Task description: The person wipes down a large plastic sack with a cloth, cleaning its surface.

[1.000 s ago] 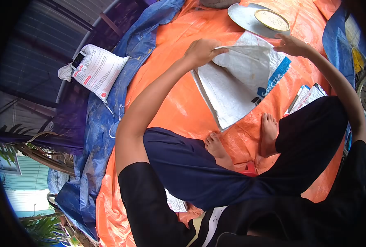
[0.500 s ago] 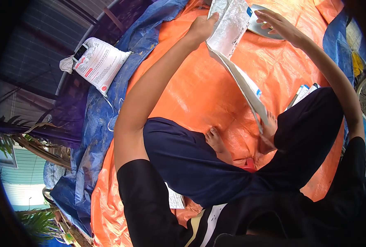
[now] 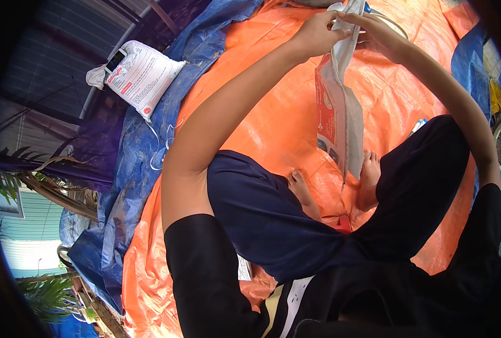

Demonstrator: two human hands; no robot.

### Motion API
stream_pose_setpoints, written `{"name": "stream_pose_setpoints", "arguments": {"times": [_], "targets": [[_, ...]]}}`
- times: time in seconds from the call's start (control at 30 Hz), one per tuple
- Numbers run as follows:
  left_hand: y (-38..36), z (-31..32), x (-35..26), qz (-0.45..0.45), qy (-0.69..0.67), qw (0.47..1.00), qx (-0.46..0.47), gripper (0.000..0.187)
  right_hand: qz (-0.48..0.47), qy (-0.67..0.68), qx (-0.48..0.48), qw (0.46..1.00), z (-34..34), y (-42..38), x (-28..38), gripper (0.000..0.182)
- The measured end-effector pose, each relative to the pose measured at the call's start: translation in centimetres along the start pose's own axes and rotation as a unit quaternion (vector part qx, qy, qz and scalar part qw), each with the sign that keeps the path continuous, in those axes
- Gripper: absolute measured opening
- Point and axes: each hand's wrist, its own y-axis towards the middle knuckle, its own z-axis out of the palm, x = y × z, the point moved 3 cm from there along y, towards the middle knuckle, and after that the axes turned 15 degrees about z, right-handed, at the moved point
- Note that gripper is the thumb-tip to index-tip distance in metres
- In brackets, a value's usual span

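A flat, pale woven sack [image 3: 349, 121] with a red printed panel hangs from my hands over the orange sheet, its lower end dangling near my feet. My left hand [image 3: 319, 36] pinches the sack's upper part from the left. From the right, my right hand [image 3: 381, 36] grips the same part, thumb across the edge and fingers partly hidden behind the material. Behind my right hand the rim of a round metal item [image 3: 395, 23] shows; the rest of it is covered.
An orange tarp [image 3: 261, 112] lies beneath me, with a blue tarp [image 3: 143, 152] along the left. A filled white bag [image 3: 143, 76] with a phone [image 3: 116, 60] on it stands there. Something red [image 3: 344, 224] lies between my legs. Folded printed material [image 3: 419, 125] lies beside my right knee.
My right hand has come in from the right and now grips the sack beside my left hand. The sack has turned, showing its red print, and hangs more upright.
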Motion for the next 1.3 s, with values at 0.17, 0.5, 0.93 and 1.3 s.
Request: {"name": "stream_pose_setpoints", "arguments": {"times": [0.17, 0.5, 0.93, 1.3], "targets": [[-0.1, 0.8, 0.7, -0.093, -0.001, 0.996, 0.018, 0.042, 0.057, 0.02, 0.022, 0.998, 0.2, 0.7, -1.0, 0.056], [1.9, 1.6, 2.7, -0.125, -0.034, 0.989, -0.07, 0.047, 0.027, 0.056, 0.036, 0.997, 1.0, 1.2, -0.4, 0.056], [2.5, 1.5, 3.1, -0.145, 0.027, 0.989, 0.006, 0.036, 0.067, 0.179, 0.086, 0.978, -0.2, 3.9, -2.3, 0.078], [2.5, 1.2, 3.0, -0.134, 0.013, 0.991, 0.007, 0.04, 0.07, 0.213, 0.137, 0.965, -1.0, 4.5, -3.1, 0.089]]}}
